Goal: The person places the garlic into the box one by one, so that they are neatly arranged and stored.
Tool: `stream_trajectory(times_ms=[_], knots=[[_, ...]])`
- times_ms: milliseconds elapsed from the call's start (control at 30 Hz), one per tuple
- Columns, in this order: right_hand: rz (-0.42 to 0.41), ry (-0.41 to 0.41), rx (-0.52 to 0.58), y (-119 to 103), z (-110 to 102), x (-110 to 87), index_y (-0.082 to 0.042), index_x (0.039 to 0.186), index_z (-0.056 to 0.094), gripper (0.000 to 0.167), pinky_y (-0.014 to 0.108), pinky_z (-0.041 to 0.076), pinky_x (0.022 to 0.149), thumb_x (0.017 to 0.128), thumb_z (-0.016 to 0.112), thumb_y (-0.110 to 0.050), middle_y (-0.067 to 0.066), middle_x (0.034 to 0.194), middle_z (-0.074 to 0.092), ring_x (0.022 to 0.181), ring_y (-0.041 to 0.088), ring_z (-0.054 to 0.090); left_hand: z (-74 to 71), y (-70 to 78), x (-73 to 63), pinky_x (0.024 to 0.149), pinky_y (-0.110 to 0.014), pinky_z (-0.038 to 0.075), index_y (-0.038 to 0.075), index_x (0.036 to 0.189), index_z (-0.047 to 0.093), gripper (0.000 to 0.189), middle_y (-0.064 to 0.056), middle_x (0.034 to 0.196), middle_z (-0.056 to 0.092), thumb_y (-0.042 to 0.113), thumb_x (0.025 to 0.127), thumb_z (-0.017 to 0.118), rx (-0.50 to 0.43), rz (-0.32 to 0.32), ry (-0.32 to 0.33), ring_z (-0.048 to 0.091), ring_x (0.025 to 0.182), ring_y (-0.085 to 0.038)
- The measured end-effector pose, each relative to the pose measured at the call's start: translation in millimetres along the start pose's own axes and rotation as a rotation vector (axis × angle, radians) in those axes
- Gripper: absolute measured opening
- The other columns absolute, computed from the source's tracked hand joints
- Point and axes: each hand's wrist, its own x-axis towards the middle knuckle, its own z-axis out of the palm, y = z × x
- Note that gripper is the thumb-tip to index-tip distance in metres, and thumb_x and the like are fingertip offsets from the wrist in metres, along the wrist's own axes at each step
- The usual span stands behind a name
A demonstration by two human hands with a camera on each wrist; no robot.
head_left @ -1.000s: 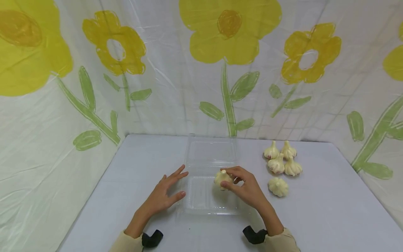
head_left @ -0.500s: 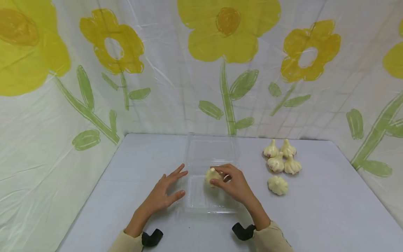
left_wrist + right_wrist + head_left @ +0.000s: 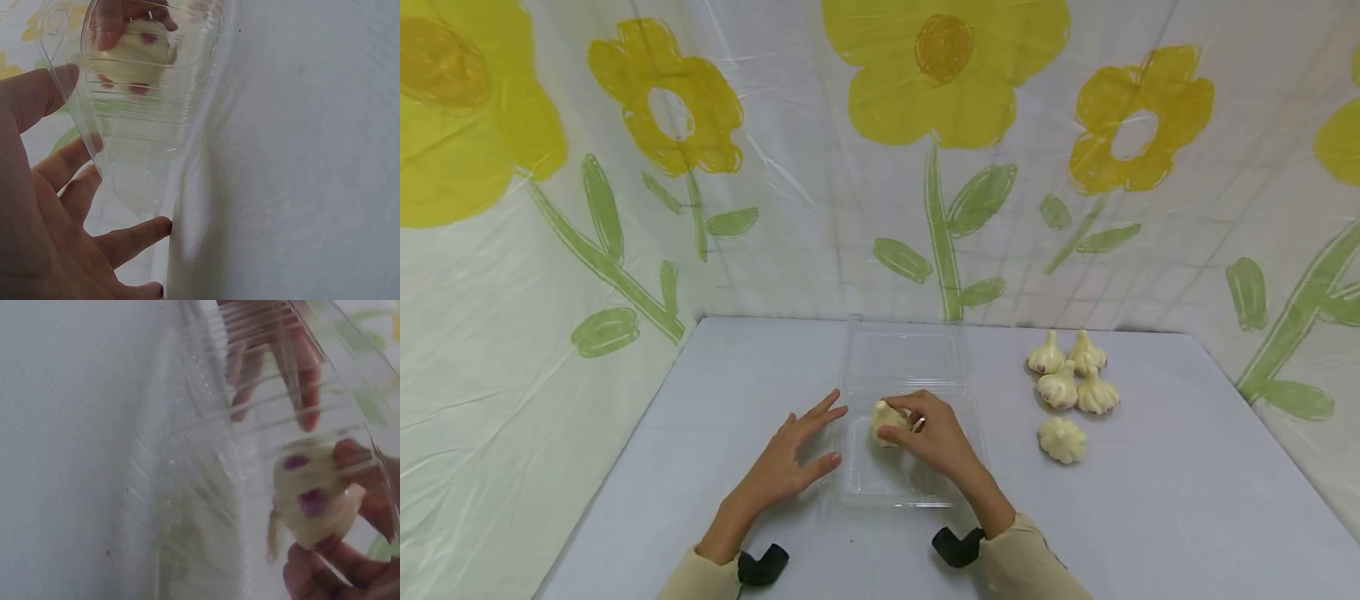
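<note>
Gently does it: my right hand (image 3: 936,433) pinches the garlic bulb (image 3: 886,417) over the left part of the clear container's near half (image 3: 868,486), though from my screen I can't tell whether it touches bottom. I'd lower it level and loosen both sides evenly. My left hand (image 3: 790,467), fingers spread by the left rim, could steady the probably flimsy plastic.
</note>
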Motion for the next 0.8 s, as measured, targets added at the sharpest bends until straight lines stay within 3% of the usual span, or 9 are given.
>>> stream_trajectory(times_ms=[400, 600, 800], knots=[[0.023, -0.054, -0.098, -3, 20, 3.7, -0.012, 0.118, 0.077, 0.041, 0.021, 0.046, 0.065, 0.081, 0.087, -0.027, 0.006, 0.102, 0.071, 0.079, 0.012, 0.056, 1.6, -1.3, 0.0, 0.111, -0.084, 0.013, 0.017, 0.149, 0.053, 0.059, -0.001, 0.167, 0.034, 0.026, 0.093, 0.070, -0.012, -0.005, -0.005, 0.039, 0.150, -0.036], [0.031, -0.065, -0.109, -3, 22, 3.3, -0.011, 0.120, 0.076, 0.043, 0.022, 0.045, 0.065, 0.081, 0.087, -0.026, 0.007, 0.100, 0.068, 0.080, 0.013, 0.055, 2.0, -2.0, 0.0, 0.109, -0.085, 0.014, 0.017, 0.149, 0.053, 0.059, -0.002, 0.167, 0.034, 0.025, 0.093, 0.070, 0.001, 0.007, 0.005, 0.040, 0.149, -0.037], [0.015, -0.126, -0.129, 0, 18, 1.7, -0.011, 0.127, 0.072, 0.051, 0.023, 0.045, 0.069, 0.080, 0.086, -0.023, 0.006, 0.101, 0.065, 0.083, 0.013, 0.054, 2.1, -2.9, -0.3, 0.109, -0.086, 0.015, 0.017, 0.149, 0.053, 0.059, -0.002, 0.166, 0.035, 0.025, 0.093, 0.070, 0.004, 0.010, 0.007, 0.040, 0.149, -0.037]])
